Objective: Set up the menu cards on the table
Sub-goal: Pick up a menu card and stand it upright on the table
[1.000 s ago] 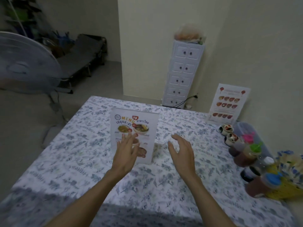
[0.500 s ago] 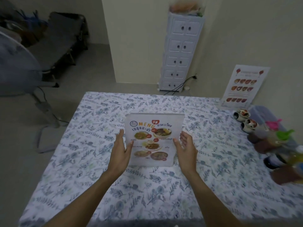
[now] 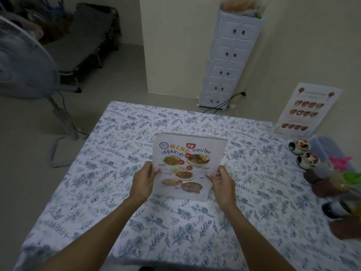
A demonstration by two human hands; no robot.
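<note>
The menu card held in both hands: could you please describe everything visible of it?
The menu card is a white, stiff-looking sheet printed with "MENU", Thai text and dish photos. It stands near upright at the middle of the floral-clothed table, leaning slightly away. The left hand and right hand pinch its side edges.

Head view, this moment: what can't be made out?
- Menu card: back hidden; small print too small.
- Whether its bottom edge touches the table: unclear.
- Second menu at the wall: text blurred.
- Bottles: blurred, cut off by the right edge.
- Left hand, right hand: fingers behind the card hidden.
</note>
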